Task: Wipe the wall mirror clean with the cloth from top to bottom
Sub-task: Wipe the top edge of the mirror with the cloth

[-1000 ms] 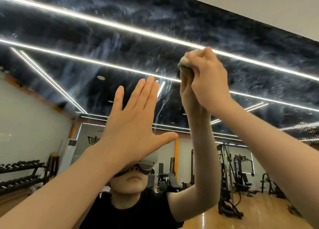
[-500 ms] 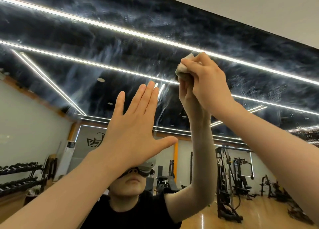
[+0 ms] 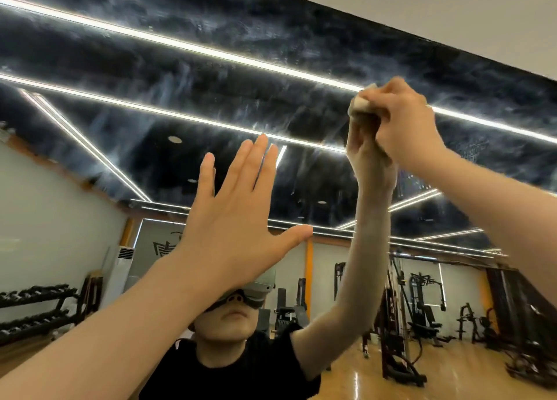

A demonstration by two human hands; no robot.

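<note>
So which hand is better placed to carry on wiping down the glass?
The right hand. It grips the cloth against the mirror near the top, with smeared glass below. The left hand is open and flat, holding nothing.

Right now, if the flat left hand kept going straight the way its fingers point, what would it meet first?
Probably nothing: the left hand seems flat against the mirror, fingers aimed upward, so it would slide over smeared glass. Depth is unclear.
</note>
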